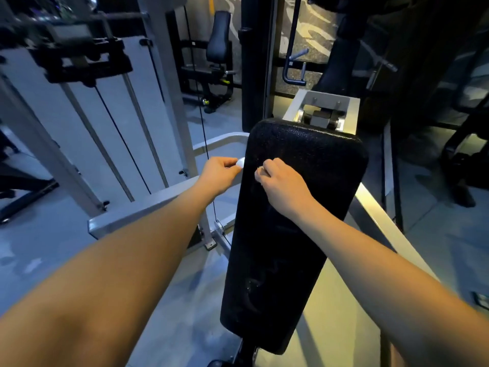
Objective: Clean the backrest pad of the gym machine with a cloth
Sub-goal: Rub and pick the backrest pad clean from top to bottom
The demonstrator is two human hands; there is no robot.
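Looking down, we see the black backrest pad (296, 221) running lengthwise through the middle of the view, its far end meeting a grey metal bracket (321, 109). Our left hand (219, 173) sits at the pad's left edge with curled fingers pinching a small white cloth (240, 163), while our right hand (283, 184) rests on the pad's upper part with fingers curled, a white sliver at its fingertips, though we cannot tell if it grips anything. Grey frame rails (148, 210) flank the pad, with thin cables (121, 144) to the left.
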